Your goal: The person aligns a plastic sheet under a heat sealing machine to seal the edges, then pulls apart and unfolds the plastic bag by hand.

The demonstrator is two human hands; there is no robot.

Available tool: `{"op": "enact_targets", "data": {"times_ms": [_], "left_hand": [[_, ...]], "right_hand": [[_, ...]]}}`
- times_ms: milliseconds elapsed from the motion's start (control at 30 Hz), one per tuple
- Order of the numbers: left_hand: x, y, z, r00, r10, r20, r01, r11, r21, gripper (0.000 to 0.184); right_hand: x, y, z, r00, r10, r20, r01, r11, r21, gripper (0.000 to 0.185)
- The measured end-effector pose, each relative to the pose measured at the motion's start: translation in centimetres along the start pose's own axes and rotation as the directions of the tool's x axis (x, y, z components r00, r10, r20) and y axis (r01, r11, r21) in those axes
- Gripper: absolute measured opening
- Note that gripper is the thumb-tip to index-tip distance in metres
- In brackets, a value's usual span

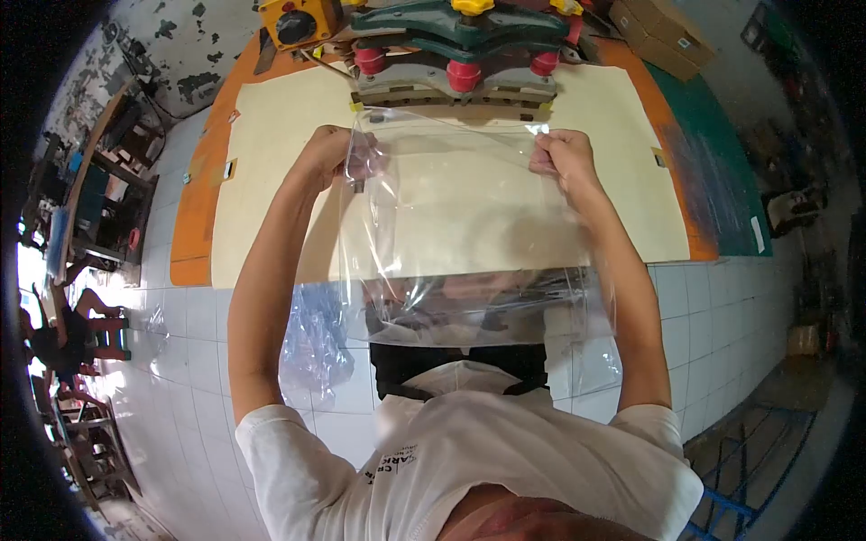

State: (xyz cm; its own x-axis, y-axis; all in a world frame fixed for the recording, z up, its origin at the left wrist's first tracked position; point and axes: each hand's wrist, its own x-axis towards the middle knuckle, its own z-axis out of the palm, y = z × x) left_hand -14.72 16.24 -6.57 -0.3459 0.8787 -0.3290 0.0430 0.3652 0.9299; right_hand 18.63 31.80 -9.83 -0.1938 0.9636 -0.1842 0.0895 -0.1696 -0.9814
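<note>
Between the fingers (564,153) hangs a glossy, smooth, transparent plastic sheet (469,225); beneath them, matt cream sheeting (433,207) covers the orange worktop (192,234).

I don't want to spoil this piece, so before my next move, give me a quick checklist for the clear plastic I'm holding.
1. Grip on both sides: ok, left hand and right hand each pinch the clear plastic sheet near its far edge.
2. Hands clear of the green machine: ok, both are on its near side.
3. Plastic smooth: not ok, creases show in its lower part.
4. Near end supported: not ok, it hangs past the edge of the cream table covering.
5. Single or double layer: cannot tell.
6. Machine switched off: cannot tell.
</note>
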Motion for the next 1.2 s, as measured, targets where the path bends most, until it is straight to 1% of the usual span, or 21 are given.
{"op": "enact_targets", "data": {"times_ms": [133, 200, 233, 300, 433, 500, 533, 600, 733, 800, 833, 900, 933, 1033, 1100, 1133, 1200], "left_hand": [[2.6, -0.8, -0.5, 0.997, 0.02, 0.079, -0.019, 1.0, -0.007, 0.024], [2.8, -0.9, -0.3, 1.0, -0.003, -0.027, 0.004, 1.0, 0.03, 0.018], [3.3, -1.2, -0.4, 1.0, -0.006, -0.024, 0.007, 1.0, 0.03, 0.018], [4.2, -1.7, -0.6, 1.0, 0.02, 0.02, -0.018, 0.996, -0.083, 0.017], [4.8, -1.3, -0.6, 1.0, -0.006, 0.013, 0.006, 0.998, -0.059, 0.018], [5.1, -1.3, -0.8, 0.999, 0.024, 0.042, -0.021, 0.997, -0.075, 0.019], [5.4, -1.4, -0.8, 0.999, 0.018, 0.05, -0.015, 0.997, -0.074, 0.019], [5.8, -1.6, -1.0, 1.0, -0.011, 0.018, 0.012, 0.999, -0.047, 0.02], [5.6, -1.1, -1.0, 0.998, -0.019, 0.066, 0.024, 0.998, -0.066, 0.019], [5.3, -0.9, -0.8, 0.998, -0.028, 0.051, 0.035, 0.989, -0.142, 0.017], [5.3, -0.9, -0.7, 0.998, -0.03, 0.053, 0.037, 0.989, -0.143, 0.017], [5.2, -0.8, -0.5, 0.998, -0.036, 0.043, 0.041, 0.99, -0.133, 0.014], [5.2, -0.7, -0.4, 0.998, -0.037, 0.043, 0.042, 0.99, -0.134, 0.014], [5.0, -0.7, -0.2, 0.999, -0.053, 0.015, 0.054, 0.992, -0.115, 0.012], [4.6, -0.8, -0.2, 1.0, -0.001, 0.015, 0.003, 0.988, -0.157, 0.01], [4.5, -1.0, -0.4, 1.0, -0.006, -0.004, 0.005, 0.987, -0.158, 0.01], [4.9, -1.7, -0.6, 0.999, 0.031, -0.01, -0.032, 0.997, -0.071, 0.01]], "right_hand": [[2.2, 0.1, 0.5, 1.0, 0.0, -0.019, -0.001, 0.998, -0.063, 0.011], [2.6, -0.2, 0.7, 0.996, -0.091, 0.005, 0.089, 0.975, -0.206, 0.01], [2.4, -0.4, 0.9, 0.996, -0.087, 0.002, 0.086, 0.974, -0.208, 0.01], [1.8, -0.8, 1.1, 0.98, -0.2, -0.011, 0.185, 0.923, -0.336, 0.011], [3.1, -0.2, 0.7, 0.992, -0.123, -0.039, 0.105, 0.944, -0.313, 0.014], [3.3, 0.0, 0.7, 0.979, -0.189, -0.078, 0.148, 0.92, -0.363, 0.016], [3.1, 0.1, 0.7, 0.98, -0.182, -0.084, 0.139, 0.92, -0.365, 0.016], [2.7, -0.1, 0.8, 0.971, -0.234, -0.045, 0.204, 0.915, -0.348, 0.02], [2.9, 0.0, 0.8, 0.976, -0.213, -0.055, 0.181, 0.92, -0.348, 0.019], [2.9, -0.1, 1.0, 0.959, -0.281, -0.05, 0.234, 0.876, -0.421, 0.016], [2.9, -0.2, 1.1, 0.959, -0.279, -0.05, 0.232, 0.876, -0.423, 0.016], [2.7, -0.4, 1.1, 0.978, -0.193, -0.08, 0.153, 0.922, -0.357, 0.016], [2.7, -0.7, 1.1, 0.978, -0.192, -0.079, 0.152, 0.922, -0.357, 0.016], [2.6, -0.6, 1.0, 0.976, -0.2, -0.082, 0.153, 0.91, -0.386, 0.017], [3.3, 0.2, 0.8, 0.962, -0.246, -0.116, 0.176, 0.889, -0.423, 0.02], [3.7, 0.5, 0.8, 0.965, -0.244, -0.097, 0.183, 0.889, -0.419, 0.02], [4.5, 1.1, 0.4, 0.957, -0.263, -0.121, 0.163, 0.834, -0.527, 0.021]]}}
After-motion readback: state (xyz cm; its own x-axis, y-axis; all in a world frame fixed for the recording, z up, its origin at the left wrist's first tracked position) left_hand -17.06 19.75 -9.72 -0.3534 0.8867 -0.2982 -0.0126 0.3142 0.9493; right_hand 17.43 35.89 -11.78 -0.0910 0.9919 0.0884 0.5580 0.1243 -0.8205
